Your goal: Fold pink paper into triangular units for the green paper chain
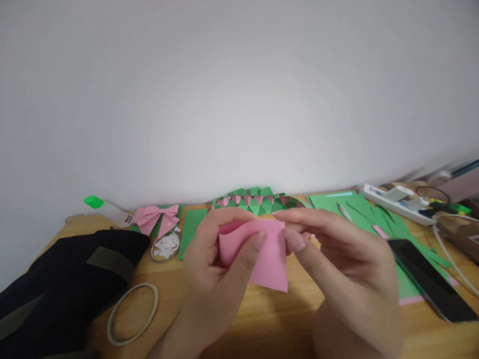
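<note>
A piece of pink paper (271, 259) is held up above the wooden table, bent over so that its left side forms a rounded loop. My left hand (220, 269) is closed on it, thumb across the front and fingers behind. At the paper's upper right edge, my right hand (337, 264) pinches with thumb and index finger; its other fingers curl behind. Beyond my hands lies a folded green and pink paper piece (254, 199), partly hidden by them. A pink paper bow (156, 218) rests at the back left.
Left are a dark cloth item (75, 279), a tape ring (132, 314) and a round dish of white scraps (165, 247). Green paper sheets (325, 200), a phone (430, 279) and a white power strip (396, 204) lie right. A pale wall (239, 99) stands behind.
</note>
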A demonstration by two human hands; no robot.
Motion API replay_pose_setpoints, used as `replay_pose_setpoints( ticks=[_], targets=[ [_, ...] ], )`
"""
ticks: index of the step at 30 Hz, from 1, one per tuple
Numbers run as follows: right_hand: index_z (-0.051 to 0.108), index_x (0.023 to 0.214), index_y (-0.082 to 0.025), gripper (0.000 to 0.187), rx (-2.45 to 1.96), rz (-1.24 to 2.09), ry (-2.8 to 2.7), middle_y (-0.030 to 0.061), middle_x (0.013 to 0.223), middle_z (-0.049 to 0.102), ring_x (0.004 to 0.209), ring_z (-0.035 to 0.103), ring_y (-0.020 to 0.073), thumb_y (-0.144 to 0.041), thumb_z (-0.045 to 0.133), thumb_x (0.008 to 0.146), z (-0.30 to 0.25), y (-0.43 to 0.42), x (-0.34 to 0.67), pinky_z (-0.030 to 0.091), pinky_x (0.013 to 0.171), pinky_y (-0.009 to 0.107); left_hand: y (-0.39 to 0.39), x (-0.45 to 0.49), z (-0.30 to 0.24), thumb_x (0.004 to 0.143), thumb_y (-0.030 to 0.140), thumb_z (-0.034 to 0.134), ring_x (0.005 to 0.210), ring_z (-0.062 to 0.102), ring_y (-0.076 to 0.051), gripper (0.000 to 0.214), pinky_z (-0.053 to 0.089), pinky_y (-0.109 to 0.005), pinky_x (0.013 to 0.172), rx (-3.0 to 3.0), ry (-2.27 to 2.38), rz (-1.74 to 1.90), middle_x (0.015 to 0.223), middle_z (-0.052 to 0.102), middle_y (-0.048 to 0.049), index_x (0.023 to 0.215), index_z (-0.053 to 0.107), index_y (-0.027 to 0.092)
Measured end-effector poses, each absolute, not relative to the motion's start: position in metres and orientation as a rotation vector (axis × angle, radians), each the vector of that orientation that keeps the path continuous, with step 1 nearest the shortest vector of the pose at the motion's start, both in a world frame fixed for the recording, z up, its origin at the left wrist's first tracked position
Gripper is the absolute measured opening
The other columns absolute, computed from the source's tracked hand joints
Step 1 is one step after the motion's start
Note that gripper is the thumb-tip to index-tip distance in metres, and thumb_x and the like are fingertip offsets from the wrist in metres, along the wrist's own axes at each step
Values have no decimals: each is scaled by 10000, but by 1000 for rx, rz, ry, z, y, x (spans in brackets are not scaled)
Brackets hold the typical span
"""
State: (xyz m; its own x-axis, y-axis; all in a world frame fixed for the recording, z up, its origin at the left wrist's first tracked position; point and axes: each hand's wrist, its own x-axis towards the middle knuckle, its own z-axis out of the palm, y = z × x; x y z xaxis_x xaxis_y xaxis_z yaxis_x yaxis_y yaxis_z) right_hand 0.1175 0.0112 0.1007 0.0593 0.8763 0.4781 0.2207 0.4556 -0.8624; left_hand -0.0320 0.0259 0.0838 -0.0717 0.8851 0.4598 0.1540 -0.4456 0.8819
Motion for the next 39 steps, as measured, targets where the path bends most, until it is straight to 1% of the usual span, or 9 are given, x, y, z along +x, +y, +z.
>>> replay_pose_setpoints(
  ticks=[6,12,16,20,24,28,31,33,39],
  targets=[
    [709,1072,-284,288,-1013,603,-1509,-32,854,730,762,650,95,-99,656,857,102,13,117,546,684,196,26,-33,84,851,178,698,774,668,-84,193,557,-129,664,1593,1133,1568,886,706,61,993,661,302],
    [705,1081,-305,305,-1015,610,-1537,-37,874,732,774,645,89,-106,668,854,104,12,118,541,690,188,25,-31,89,830,165,711,658,655,-77,150,534,-125,555,1462,1106,1561,809,701,51,925,668,273],
    [700,1080,-300,300,-1001,625,-1535,-39,838,720,761,640,92,-105,662,856,105,13,118,537,678,192,26,-31,90,827,168,709,621,643,-84,141,529,-139,516,1441,1095,1549,792,695,43,918,670,268],
    [679,1111,-275,302,-1013,664,-1514,-40,782,707,725,630,96,-114,662,856,104,14,118,538,681,208,25,-30,90,816,166,715,645,651,-92,158,539,-147,533,1460,1112,1576,798,697,48,918,673,278],
    [712,964,-251,168,-1013,685,-1480,-37,734,713,650,631,96,-130,666,858,104,16,117,532,619,205,23,-27,90,814,159,716,668,656,-89,164,547,-142,559,1469,1150,1619,812,698,50,921,671,275],
    [716,819,-233,113,-1039,675,-1497,-38,670,696,598,607,91,-139,667,859,106,17,118,504,569,191,23,-25,90,817,172,719,698,662,-95,140,555,-149,605,1502,1169,1644,815,700,37,915,671,260],
    [694,750,-212,133,-1050,717,-1498,-35,629,674,575,592,91,-160,658,867,106,19,118,488,549,191,23,-25,91,826,194,709,729,663,-113,112,565,-182,641,1529,1226,1632,826,701,31,910,667,256],
    [676,716,-198,156,-1051,748,-1499,-27,614,657,567,583,95,-176,653,869,105,20,118,481,542,199,23,-25,91,831,200,703,741,660,-110,107,559,-178,650,1534,1248,1624,831,702,40,908,661,262],
    [656,663,-175,206,-1054,896,-1455,-9,572,625,538,557,101,-240,666,859,99,30,120,462,515,216,25,-25,90,826,209,696,743,656,-130,77,547,-202,639,1531,1263,1613,834,696,22,893,669,235]
  ],
)
